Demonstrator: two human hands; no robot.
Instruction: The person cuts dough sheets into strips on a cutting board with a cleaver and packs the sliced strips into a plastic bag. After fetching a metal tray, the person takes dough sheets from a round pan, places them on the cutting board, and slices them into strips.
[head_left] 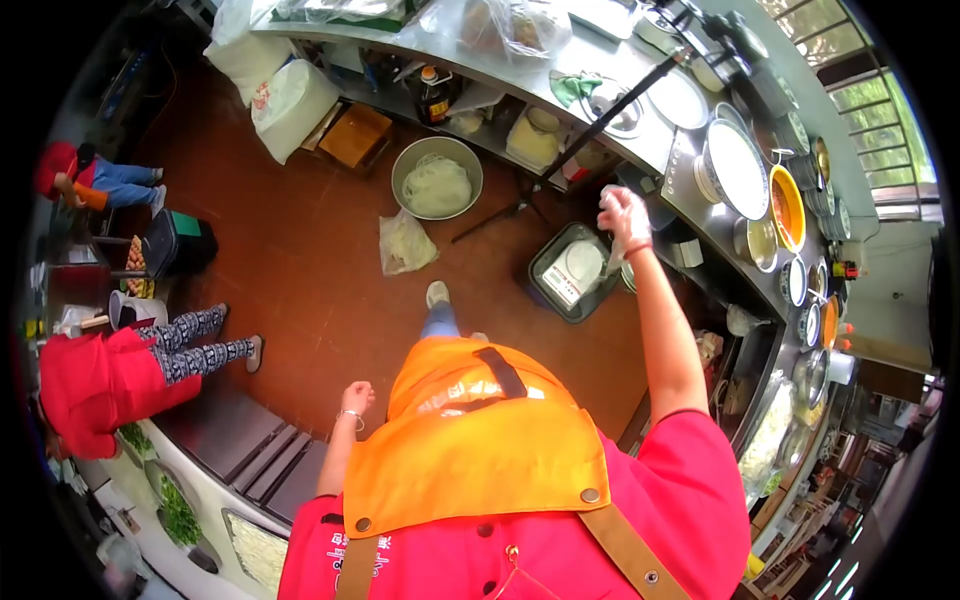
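Observation:
My right hand (626, 220), in a clear plastic glove, is raised near the counter edge with its fingers curled together. Whatever it may hold is too small to make out. Just below and to the left of it, a white digital scale (575, 274) with a round pan rests on a dark square bin (547, 262). My left hand (357, 397) is bare, with a bracelet at the wrist. It hangs beside my orange apron (470, 460), fingers curled in and nothing visible in them.
A metal basin (474, 160) of pale noodles and a plastic bag (406, 243) stand on the red floor. A black stand (610, 115) leans along the steel counter (560, 75), which bears bowls and plates. Two people in red (110, 385) work at the left.

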